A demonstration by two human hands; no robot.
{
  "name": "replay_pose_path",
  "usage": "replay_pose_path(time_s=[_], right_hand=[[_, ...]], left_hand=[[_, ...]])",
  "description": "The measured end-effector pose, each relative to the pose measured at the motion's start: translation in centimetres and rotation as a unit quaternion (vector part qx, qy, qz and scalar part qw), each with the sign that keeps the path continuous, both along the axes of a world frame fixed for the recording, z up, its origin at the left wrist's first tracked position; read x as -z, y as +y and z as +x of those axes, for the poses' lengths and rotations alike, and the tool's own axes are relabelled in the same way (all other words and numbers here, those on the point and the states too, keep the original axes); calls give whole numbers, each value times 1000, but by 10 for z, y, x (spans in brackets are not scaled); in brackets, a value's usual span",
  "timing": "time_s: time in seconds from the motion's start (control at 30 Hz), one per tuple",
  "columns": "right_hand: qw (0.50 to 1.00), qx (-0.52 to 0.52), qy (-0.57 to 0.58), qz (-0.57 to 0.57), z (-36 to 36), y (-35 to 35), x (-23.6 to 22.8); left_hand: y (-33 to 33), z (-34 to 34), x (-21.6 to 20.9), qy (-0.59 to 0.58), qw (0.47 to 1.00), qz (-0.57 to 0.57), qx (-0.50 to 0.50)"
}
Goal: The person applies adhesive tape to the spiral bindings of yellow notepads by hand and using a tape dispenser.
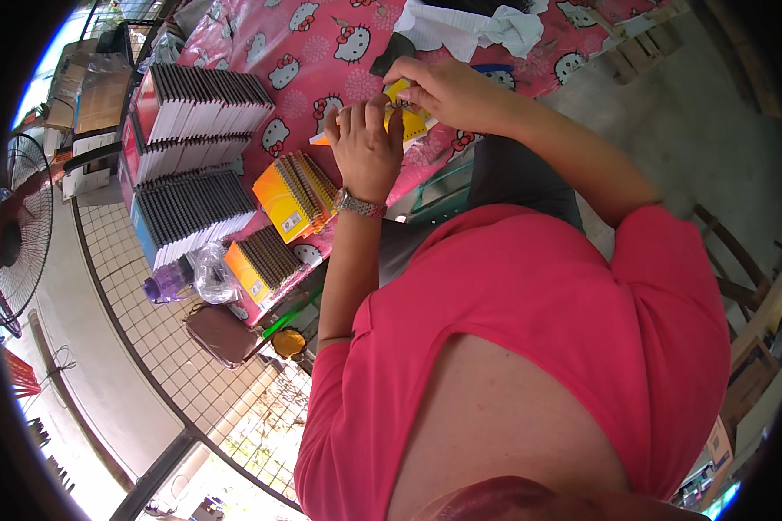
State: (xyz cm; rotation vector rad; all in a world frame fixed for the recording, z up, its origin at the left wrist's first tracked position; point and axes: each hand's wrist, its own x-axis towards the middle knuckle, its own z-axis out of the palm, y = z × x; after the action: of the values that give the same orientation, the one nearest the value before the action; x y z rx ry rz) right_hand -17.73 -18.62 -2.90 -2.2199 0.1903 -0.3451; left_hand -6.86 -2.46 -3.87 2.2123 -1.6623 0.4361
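Yellow notebook (414, 127) at tabletop's (321, 68) near edge: likely light, bendy, pinch by edges; left hand (367, 149), right hand (450, 92) on it, can't tell if clamped

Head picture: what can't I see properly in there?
- Yellow spiral notebook: head view, partly covered by the left hand and right hand.
- Black fan: head view, left side lost in the dark rim.
- Pink patterned tablecloth: head view, partly hidden under crumpled white paper.
- Orange notebooks' small print: head view, too small.
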Motion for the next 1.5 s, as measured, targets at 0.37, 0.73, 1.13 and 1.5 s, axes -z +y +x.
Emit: replay_pose_path(time_s=[0.37,0.73,1.13,1.5], right_hand=[[996,-44,58,45,61,-58,22],[987,-81,126,60,84,-57,19],[911,-275,80,297,37,-53,2],[875,-293,69,379,33,-52,5]], left_hand=[[-2,-2,-7,52,998,-40,11],[14,-7,-5,11,994,-11,-112],[20,7,-2,117,992,-42,-32],[19,11,3,137,989,-49,-35]])
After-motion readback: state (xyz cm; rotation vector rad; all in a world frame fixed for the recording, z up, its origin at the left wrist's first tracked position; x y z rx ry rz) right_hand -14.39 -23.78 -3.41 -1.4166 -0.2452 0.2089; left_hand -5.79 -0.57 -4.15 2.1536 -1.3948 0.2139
